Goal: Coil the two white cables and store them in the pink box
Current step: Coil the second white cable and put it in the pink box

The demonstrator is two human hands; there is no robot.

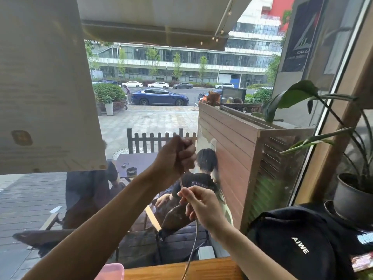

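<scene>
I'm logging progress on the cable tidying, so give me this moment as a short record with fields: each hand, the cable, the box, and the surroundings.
left hand: left hand raised, closed in a fist on the cable
right hand: right hand lower, pinching the same cable
cable: runs between the hands, then hangs down toward the wooden counter; blurred
pink box: pink box at bottom edge, only a corner shows
nearby: black bag and potted plant on the right
second cable: not visible

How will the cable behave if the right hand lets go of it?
Probably floppy: the cable hangs slack and curved below the right hand. It looks thin and light, so the left hand could likely hold it alone. The free end may swing and slide off the wooden counter.
</scene>
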